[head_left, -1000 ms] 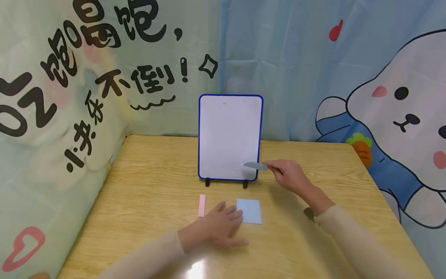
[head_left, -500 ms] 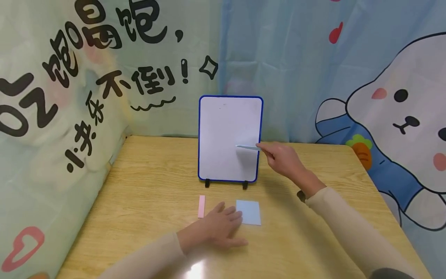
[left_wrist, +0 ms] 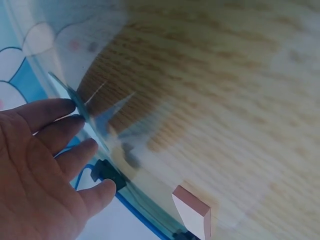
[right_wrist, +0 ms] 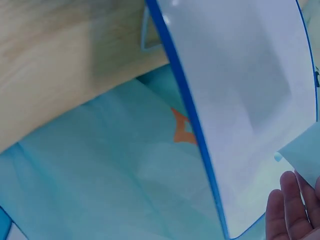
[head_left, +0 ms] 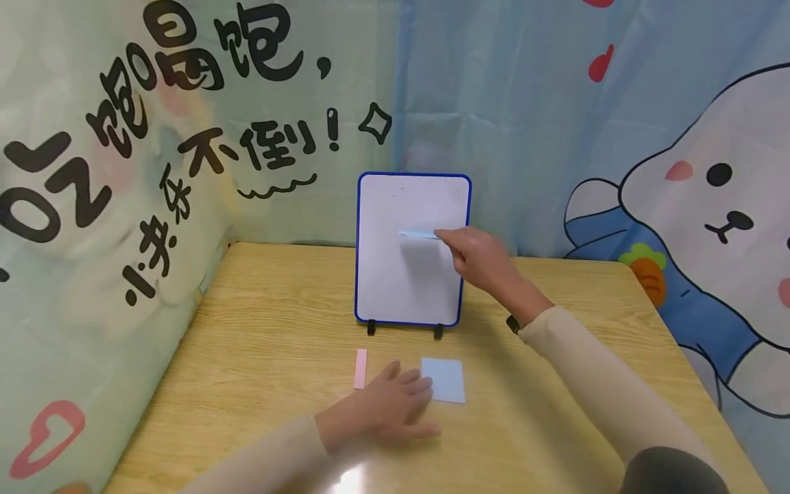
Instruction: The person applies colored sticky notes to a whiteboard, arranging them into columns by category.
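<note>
My right hand (head_left: 484,261) pinches a light blue sticky note (head_left: 418,234) by its right end, in front of the whiteboard (head_left: 401,274). The head view shows the note nearly edge-on, its shadow falling on the board below. In the right wrist view the note (right_wrist: 306,149) spreads out above the fingers (right_wrist: 294,205), near the board's face. My left hand (head_left: 391,405) rests on the table with spread fingers, fingertips at the left edge of a square blue sticky note pad (head_left: 446,381). The left wrist view catches that hand (left_wrist: 55,175) from the palm side.
Black feet (head_left: 371,328) hold the blue-framed whiteboard upright on the wooden table (head_left: 265,343). A narrow pink sticky note pad (head_left: 361,369) lies left of the blue one. Printed cloth (head_left: 494,123) hangs behind the table and along its left side.
My right hand has carried the blue sticky note up and left, from the board's lower right to about mid-height in front of it. The left hand has stayed put beside the pad.
</note>
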`<state>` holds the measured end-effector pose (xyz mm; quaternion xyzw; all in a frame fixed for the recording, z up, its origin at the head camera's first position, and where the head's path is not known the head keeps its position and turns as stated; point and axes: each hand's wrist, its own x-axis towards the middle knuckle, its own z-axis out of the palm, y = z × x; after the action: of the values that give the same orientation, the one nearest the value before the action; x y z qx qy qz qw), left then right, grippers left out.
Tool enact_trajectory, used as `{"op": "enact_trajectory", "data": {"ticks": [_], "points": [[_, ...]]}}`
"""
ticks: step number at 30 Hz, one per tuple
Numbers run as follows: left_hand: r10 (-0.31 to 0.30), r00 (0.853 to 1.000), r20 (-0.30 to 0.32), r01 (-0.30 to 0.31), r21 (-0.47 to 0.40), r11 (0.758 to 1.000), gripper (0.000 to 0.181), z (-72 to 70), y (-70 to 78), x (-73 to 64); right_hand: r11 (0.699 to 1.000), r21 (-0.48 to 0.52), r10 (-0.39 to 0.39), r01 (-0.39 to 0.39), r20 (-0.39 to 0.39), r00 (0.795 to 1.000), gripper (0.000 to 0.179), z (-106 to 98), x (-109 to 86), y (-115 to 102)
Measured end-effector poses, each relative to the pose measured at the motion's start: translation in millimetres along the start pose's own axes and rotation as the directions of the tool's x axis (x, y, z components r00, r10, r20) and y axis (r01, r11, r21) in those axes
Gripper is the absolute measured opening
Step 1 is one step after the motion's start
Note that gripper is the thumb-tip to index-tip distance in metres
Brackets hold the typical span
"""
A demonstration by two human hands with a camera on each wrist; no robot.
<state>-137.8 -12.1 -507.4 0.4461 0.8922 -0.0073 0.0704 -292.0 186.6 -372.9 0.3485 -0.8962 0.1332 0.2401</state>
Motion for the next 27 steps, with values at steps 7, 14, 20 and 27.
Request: {"op": "enact_trajectory", "data": {"ticks": [7,14,20,27], "points": [[-0.015,0.995,-0.103,0.006,-0.082,0.997,0.067,-12.3,-9.1,-5.0,0.999,-0.043,-0.034,0.033,-0.043,0.998,0.028,3.7,25.0,-7.1],[-0.101,0.937,-0.335,0.02,-0.234,0.972,0.05,-38.8,-52.0,-15.6,0.997,-0.076,-0.015,0.015,-0.002,1.0,0.028,9.6,40.9,-13.5],[-0.267,0.767,-0.583,-0.038,-0.457,0.889,0.026,-59.7,-102.2,-25.3,0.997,-0.067,-0.039,0.035,-0.057,0.998,0.027,17.9,50.7,-14.9],[-0.499,0.56,-0.661,-0.038,-0.622,0.782,0.023,-68.3,-149.4,-22.7,0.995,-0.082,-0.056,0.048,-0.097,0.994,0.027,22.0,57.0,-14.6]]}}
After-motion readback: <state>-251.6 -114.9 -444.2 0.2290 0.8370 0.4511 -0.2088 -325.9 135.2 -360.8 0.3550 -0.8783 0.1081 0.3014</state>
